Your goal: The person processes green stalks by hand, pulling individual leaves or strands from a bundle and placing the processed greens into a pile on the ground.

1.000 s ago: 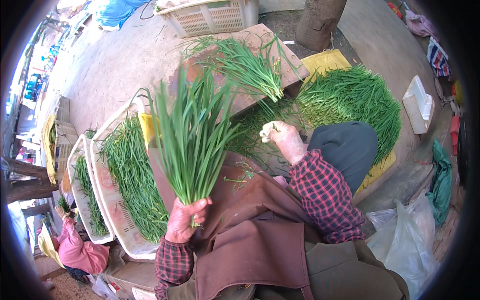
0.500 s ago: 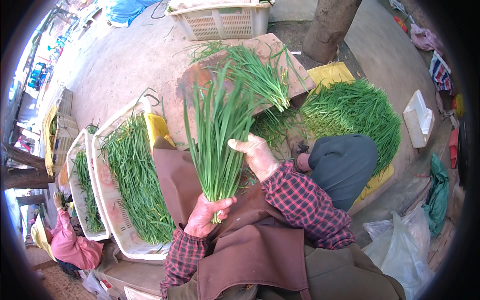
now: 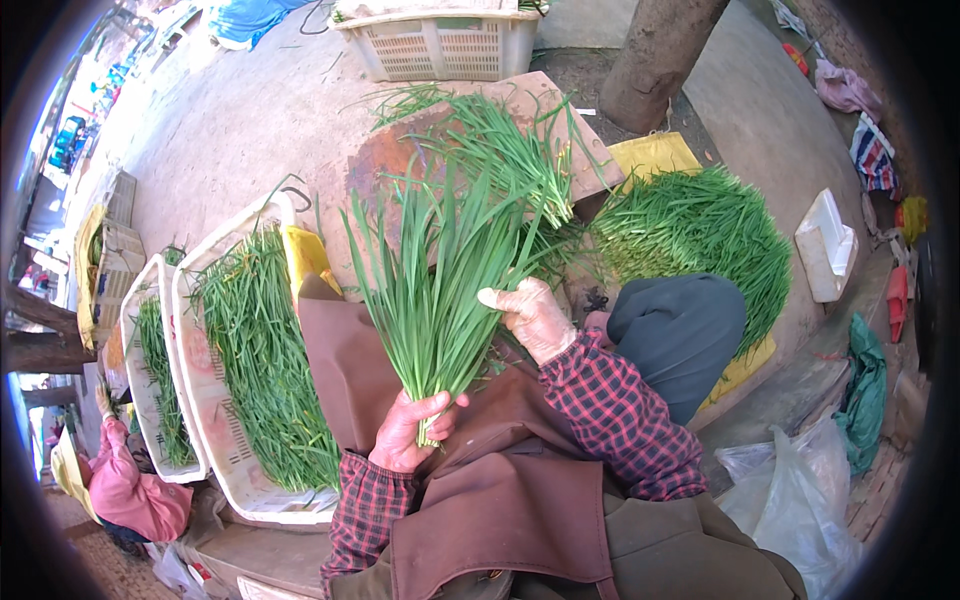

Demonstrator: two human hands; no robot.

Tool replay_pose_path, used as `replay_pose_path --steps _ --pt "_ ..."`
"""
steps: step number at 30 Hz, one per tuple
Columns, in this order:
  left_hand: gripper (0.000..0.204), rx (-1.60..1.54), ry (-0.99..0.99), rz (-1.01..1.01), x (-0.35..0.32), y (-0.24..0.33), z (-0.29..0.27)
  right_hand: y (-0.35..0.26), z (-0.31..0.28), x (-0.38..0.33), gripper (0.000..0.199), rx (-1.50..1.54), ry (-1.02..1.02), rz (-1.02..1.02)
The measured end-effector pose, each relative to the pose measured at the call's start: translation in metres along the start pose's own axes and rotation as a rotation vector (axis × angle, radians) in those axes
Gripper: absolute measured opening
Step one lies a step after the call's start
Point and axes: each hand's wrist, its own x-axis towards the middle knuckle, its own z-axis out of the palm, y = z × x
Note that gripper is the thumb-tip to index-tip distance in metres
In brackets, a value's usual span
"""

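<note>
My left hand [image 3: 405, 432] is closed round the pale stem ends of a bunch of garlic chives [image 3: 430, 290], whose long green leaves fan upward and away from me. At the bunch's right edge is my right hand [image 3: 537, 318], its thumb lying against the leaves and its fingers curled. Whatever those fingers hold, if anything, is hidden. Beyond the bunch, more loose chives [image 3: 525, 150] lie on a low board [image 3: 590, 160]. To the right, a large heap of neatly laid chives [image 3: 700, 250] rests on a yellow sheet [image 3: 655, 152].
At my left stand a white crate of chives [image 3: 190, 340] and a narrower crate [image 3: 137, 350]. Another crate [image 3: 440, 52] is at the back, near a tree trunk [image 3: 655, 70]. Plastic bags [image 3: 800, 490] and a foam box [image 3: 825, 245] lie right. A person in pink [image 3: 135, 485] sits far left.
My right hand has shifted a little to the right and down along the bunch's edge. The leaves have spread wider, while my left hand keeps its hold on the stems.
</note>
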Motion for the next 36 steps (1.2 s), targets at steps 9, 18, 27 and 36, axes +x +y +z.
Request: replay_pose_path --steps 9,18,27,36 --pt "0.025 -0.024 -0.055 -0.060 0.005 -0.001 0.001 -0.003 -0.006 0.006 0.025 -0.091 -0.086 0.016" --pt "0.024 0.058 0.003 0.041 0.006 -0.001 0.005 0.014 -0.027 -0.001 0.051 0.035 -0.145 -0.002" --pt "0.020 0.419 0.254 0.179 0.024 -0.013 0.022 0.030 0.028 0.006 0.049 -0.351 0.034 -0.104" --pt "0.027 0.383 0.217 0.113 0.029 -0.018 0.013 0.037 -0.004 0.011 0.029 -0.288 0.166 -0.072"
